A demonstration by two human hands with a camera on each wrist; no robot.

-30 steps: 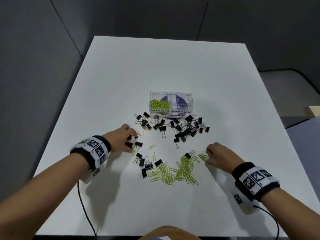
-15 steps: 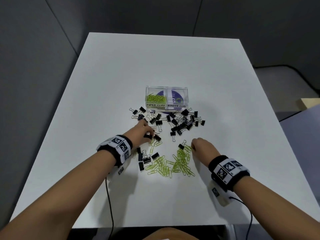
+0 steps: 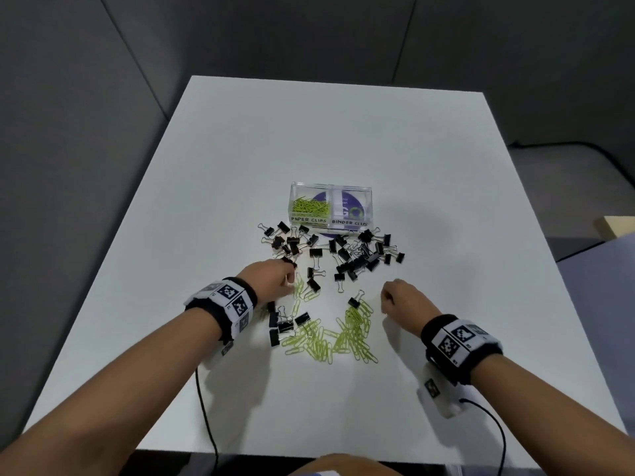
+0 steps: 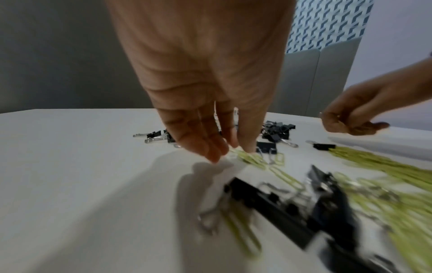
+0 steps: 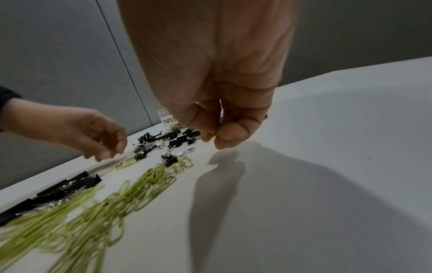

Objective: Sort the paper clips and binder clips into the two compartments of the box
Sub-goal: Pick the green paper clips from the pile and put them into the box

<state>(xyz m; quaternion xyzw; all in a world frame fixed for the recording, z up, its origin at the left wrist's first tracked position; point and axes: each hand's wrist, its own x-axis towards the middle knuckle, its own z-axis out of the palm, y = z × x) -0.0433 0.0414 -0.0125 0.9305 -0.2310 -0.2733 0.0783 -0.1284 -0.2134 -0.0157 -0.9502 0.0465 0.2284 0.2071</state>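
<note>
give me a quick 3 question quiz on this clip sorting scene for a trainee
1. True or false: the binder clips compartment of the clear box already holds black binder clips.
2. What does the right hand pinch? A) a green paper clip B) a black binder clip C) nothing
3. Fill in: the left hand's fingertips reach down onto loose ____ clips on the table.

Key: 1 false, only the paper clips compartment holds clips; 2 A; 3 paper.

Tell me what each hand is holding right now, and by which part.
The right hand pinches green paper clips between thumb and fingertips; which part cannot be told. The left hand holds nothing; its fingertips touch paper clips on the table.
</note>
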